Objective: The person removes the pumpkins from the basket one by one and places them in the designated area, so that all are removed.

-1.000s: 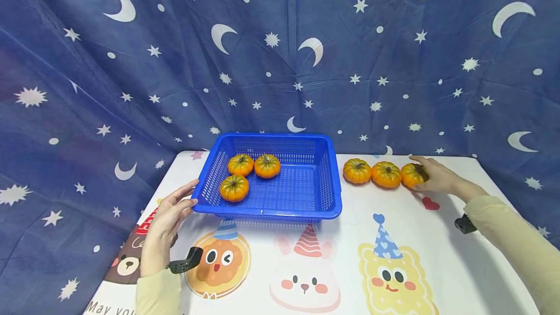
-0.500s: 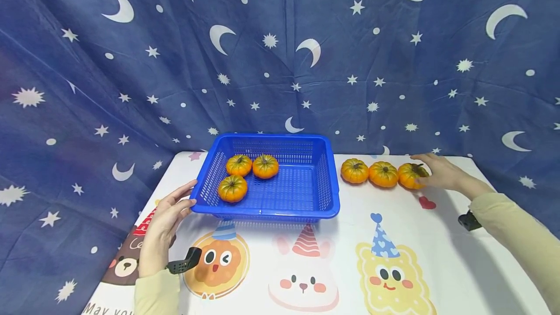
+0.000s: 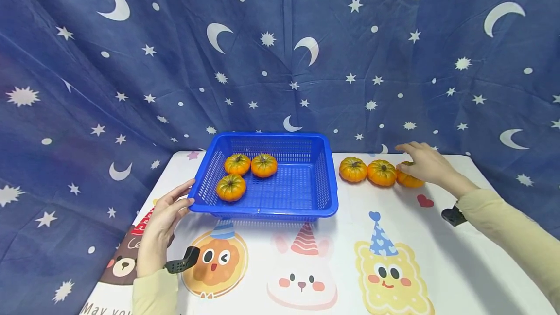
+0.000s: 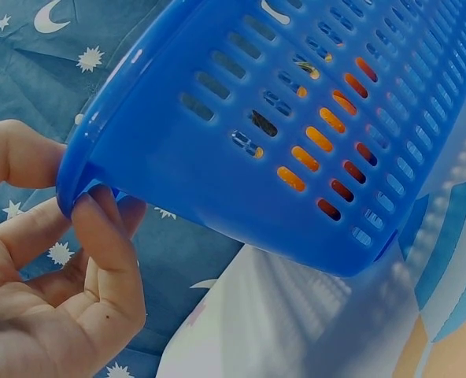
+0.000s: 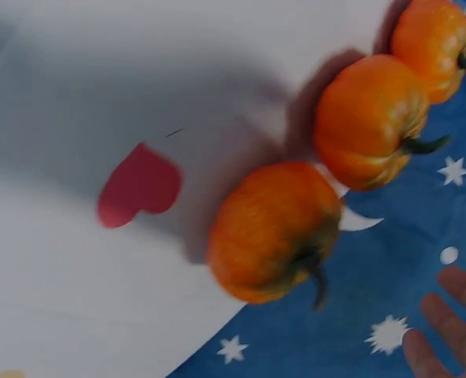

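My left hand (image 3: 159,230) grips the left rim of a blue perforated plastic basket (image 3: 275,211); in the left wrist view, fingers lie on both sides of that rim (image 4: 79,161). Three small orange pumpkins sit inside, one of them the front pumpkin (image 3: 231,187). To the basket's right, three more stand in a row: a left pumpkin (image 3: 353,169), a middle pumpkin (image 3: 382,173) and a right pumpkin (image 3: 409,180). Over the right one hovers my right hand (image 3: 426,163), partly hiding it. The right wrist view shows spread fingers (image 5: 453,323) apart from this pumpkin (image 5: 272,232).
A white tablecloth (image 3: 323,252) with cartoon prints covers the table. Behind it hangs a dark blue curtain (image 3: 262,62) with moons and stars. The pumpkin row stands near the table's back edge, and a red heart print (image 3: 425,201) lies in front of it.
My right hand has come off the right pumpkin, rising and shifting slightly left above it. That pumpkin stays in the row. The left hand keeps its grip on the basket rim.
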Motion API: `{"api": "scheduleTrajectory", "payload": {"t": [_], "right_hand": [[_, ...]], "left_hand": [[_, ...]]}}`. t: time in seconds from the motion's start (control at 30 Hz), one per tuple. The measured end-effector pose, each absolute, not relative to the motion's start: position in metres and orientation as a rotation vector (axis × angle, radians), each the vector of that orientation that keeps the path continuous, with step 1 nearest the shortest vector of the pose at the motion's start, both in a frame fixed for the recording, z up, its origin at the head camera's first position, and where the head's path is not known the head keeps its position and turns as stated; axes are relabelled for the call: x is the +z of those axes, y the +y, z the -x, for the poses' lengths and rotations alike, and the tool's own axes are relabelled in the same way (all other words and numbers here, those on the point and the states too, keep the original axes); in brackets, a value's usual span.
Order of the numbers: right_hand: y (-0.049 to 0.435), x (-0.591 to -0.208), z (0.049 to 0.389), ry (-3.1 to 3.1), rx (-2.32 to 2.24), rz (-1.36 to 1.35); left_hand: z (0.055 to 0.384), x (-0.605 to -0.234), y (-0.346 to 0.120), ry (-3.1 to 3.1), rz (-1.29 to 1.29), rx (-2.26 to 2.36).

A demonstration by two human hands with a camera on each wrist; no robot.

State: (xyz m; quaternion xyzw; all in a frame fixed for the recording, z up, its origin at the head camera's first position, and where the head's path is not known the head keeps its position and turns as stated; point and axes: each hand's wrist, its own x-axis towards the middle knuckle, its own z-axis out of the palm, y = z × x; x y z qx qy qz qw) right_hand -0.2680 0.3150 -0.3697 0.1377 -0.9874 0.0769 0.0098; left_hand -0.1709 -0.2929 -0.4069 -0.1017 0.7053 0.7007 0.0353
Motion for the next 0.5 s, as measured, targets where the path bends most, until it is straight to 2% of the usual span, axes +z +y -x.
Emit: {"api": "scheduleTrajectory", "payload": {"t": [0.5], "right_hand": [[0.250,-0.344,0.265,-2.966,0.465,-0.492]], "left_hand": [[0.170,-0.407,-0.293,2.157,0.276,2.161]]}}
